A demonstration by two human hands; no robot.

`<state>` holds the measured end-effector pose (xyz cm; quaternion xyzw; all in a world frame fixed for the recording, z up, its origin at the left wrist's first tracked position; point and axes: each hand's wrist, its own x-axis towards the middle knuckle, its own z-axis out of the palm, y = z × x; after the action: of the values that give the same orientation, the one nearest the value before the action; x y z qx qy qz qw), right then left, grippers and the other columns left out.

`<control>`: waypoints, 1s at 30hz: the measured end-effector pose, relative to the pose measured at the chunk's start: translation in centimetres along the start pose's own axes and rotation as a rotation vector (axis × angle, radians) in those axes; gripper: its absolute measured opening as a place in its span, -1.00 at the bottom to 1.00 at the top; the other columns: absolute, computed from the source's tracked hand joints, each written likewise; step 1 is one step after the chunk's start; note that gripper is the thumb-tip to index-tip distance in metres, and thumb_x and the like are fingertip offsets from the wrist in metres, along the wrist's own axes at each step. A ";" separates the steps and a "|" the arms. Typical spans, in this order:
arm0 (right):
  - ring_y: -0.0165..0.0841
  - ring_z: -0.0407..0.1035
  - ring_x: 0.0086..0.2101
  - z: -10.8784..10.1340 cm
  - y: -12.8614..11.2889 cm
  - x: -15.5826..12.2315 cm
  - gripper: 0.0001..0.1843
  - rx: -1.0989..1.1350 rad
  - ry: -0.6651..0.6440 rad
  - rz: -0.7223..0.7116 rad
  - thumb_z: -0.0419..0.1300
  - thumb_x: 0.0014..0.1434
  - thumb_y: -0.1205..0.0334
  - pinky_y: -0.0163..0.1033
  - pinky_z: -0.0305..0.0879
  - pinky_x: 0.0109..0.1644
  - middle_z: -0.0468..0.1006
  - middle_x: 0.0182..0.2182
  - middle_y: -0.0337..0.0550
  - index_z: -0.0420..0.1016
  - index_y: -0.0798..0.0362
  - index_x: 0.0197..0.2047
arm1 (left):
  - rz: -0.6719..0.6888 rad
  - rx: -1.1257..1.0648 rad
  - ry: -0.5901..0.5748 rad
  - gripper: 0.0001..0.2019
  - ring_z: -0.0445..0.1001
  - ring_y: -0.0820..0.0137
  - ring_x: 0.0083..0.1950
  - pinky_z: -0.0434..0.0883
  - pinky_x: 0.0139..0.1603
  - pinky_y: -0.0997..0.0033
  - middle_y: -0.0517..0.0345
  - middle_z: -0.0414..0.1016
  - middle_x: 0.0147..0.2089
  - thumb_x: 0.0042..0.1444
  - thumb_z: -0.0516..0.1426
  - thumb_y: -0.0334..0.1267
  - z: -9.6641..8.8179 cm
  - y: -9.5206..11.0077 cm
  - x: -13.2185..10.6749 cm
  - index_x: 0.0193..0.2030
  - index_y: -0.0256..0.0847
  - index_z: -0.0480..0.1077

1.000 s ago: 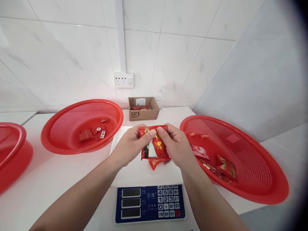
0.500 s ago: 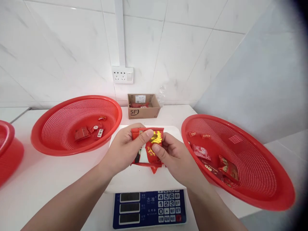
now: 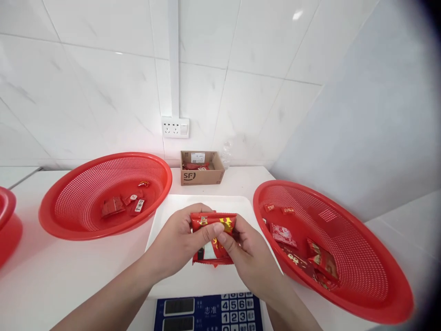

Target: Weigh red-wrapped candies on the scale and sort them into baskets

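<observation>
Between my two hands is a red candy packet (image 3: pixel 213 253) with yellow lettering and a white patch on its front. My left hand (image 3: pixel 182 239) grips its left side, thumb across the front. From the right, my right hand (image 3: pixel 246 243) pinches it, the thumb tips almost meeting at the middle. More red wrapper edges show behind and below the packet; whether they belong to a second packet I cannot tell. Both hands are above the white pan (image 3: pixel 165 276) of a weighing scale, whose blue keypad panel (image 3: pixel 206 315) shows at the bottom.
A red basket (image 3: pixel 103 158) with several small red packets stands at left, another red basket (image 3: pixel 361 239) with packets at right. A third basket (image 3: pixel 8 220) is cut off at the left edge. Behind the scale are a cardboard box (image 3: pixel 203 177) and a clear plastic bottle (image 3: pixel 226 154).
The view has tilted up, so everything sits lower in the picture. My thumbs have come closer together on the packet, and its top edge now folds toward me.
</observation>
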<state>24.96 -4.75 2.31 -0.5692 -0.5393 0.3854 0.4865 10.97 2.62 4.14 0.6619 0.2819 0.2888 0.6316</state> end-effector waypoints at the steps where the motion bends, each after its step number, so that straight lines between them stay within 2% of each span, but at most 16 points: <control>1: -0.44 0.24 -0.46 0.1 0.1 -0.1 -0.75 0.006 0.001 0.005 0.06 0.23 0.03 -0.33 0.24 -0.41 0.39 -0.45 -0.24 0.37 0.04 -0.23 | -0.002 -0.022 0.003 -0.76 0.36 0.46 -0.41 0.31 -0.42 0.50 0.22 0.40 -0.43 0.08 0.17 -0.06 0.1 -0.1 -0.1 -0.36 -0.22 0.38; 6: -0.43 0.22 -0.44 0.2 0.3 -0.5 -0.71 0.114 0.005 0.029 0.12 0.18 -0.02 -0.32 0.21 -0.39 0.38 -0.43 -0.24 0.38 0.03 -0.22 | 0.005 -0.059 0.053 -0.73 0.36 0.43 -0.42 0.31 -0.44 0.47 0.19 0.41 -0.45 0.07 0.16 -0.03 0.5 0.1 -0.5 -0.40 -0.23 0.39; 9: -0.39 0.25 -0.38 0.0 0.3 -0.9 -0.67 0.171 -0.043 0.001 0.13 0.16 -0.07 -0.28 0.24 -0.31 0.41 -0.35 -0.20 0.38 0.02 -0.19 | 0.015 -0.066 0.088 -0.71 0.31 0.47 -0.48 0.26 -0.48 0.50 0.22 0.37 -0.52 0.02 0.20 -0.03 0.7 0.5 -0.9 -0.45 -0.24 0.39; 13: -0.36 0.29 -0.35 0.1 0.0 -1.5 -0.65 0.187 -0.087 -0.017 0.10 0.17 -0.09 -0.24 0.27 -0.26 0.44 -0.32 -0.16 0.38 0.02 -0.17 | 0.037 -0.060 0.116 -0.70 0.29 0.48 -0.46 0.25 -0.46 0.51 0.23 0.36 -0.51 0.01 0.21 -0.02 1.0 0.9 -1.4 -0.45 -0.25 0.38; 17: -0.32 0.34 -0.36 0.3 -0.4 -1.8 -0.65 0.058 0.016 -0.031 0.06 0.20 -0.08 -0.19 0.32 -0.21 0.47 -0.39 -0.16 0.41 0.04 -0.21 | 0.000 -0.084 0.058 -0.69 0.36 0.41 -0.40 0.30 -0.41 0.46 0.18 0.41 -0.43 0.05 0.16 0.03 1.5 0.6 -1.7 -0.37 -0.22 0.35; 20: -0.28 0.40 -0.32 0.3 -0.6 -1.9 -0.64 0.060 0.108 -0.094 0.05 0.20 -0.08 -0.18 0.35 -0.18 0.53 -0.30 -0.11 0.43 0.02 -0.16 | 0.074 -0.080 -0.012 -0.68 0.42 0.31 -0.23 0.38 -0.20 0.35 0.09 0.47 -0.24 0.09 0.14 0.02 1.9 0.3 -2.1 -0.17 -0.18 0.37; 22: -0.25 0.43 -0.26 0.3 -0.6 -2.0 -0.63 0.090 0.150 -0.124 0.05 0.20 -0.08 -0.16 0.37 -0.14 0.55 -0.24 -0.06 0.44 0.01 -0.13 | 0.095 -0.070 -0.053 -0.66 0.42 0.27 -0.17 0.37 -0.11 0.31 0.08 0.48 -0.19 0.07 0.17 -0.01 2.2 0.0 -2.4 -0.09 -0.16 0.37; 26: -0.22 0.45 -0.25 0.2 -0.1 -2.3 -0.63 0.109 0.183 -0.142 0.05 0.20 -0.07 -0.15 0.39 -0.16 0.57 -0.23 -0.03 0.44 0.03 -0.15 | 0.085 -0.091 -0.064 -0.68 0.41 0.26 -0.13 0.35 -0.07 0.32 0.08 0.50 -0.14 0.08 0.17 -0.04 2.9 -0.6 -2.8 -0.09 -0.16 0.42; 30: -0.26 0.44 -0.31 0.1 0.1 -2.6 -0.64 0.106 0.183 -0.113 0.05 0.20 -0.08 -0.19 0.38 -0.21 0.57 -0.28 -0.07 0.43 0.04 -0.20 | 0.061 -0.099 -0.054 -0.68 0.41 0.29 -0.20 0.34 -0.17 0.37 0.07 0.51 -0.16 0.09 0.15 -0.03 3.4 -1.0 -3.0 -0.10 -0.19 0.43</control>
<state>24.56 -7.29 1.95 -0.5442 -0.5026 0.3317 0.5842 11.42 -1.82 2.98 0.6455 0.2300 0.3034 0.6621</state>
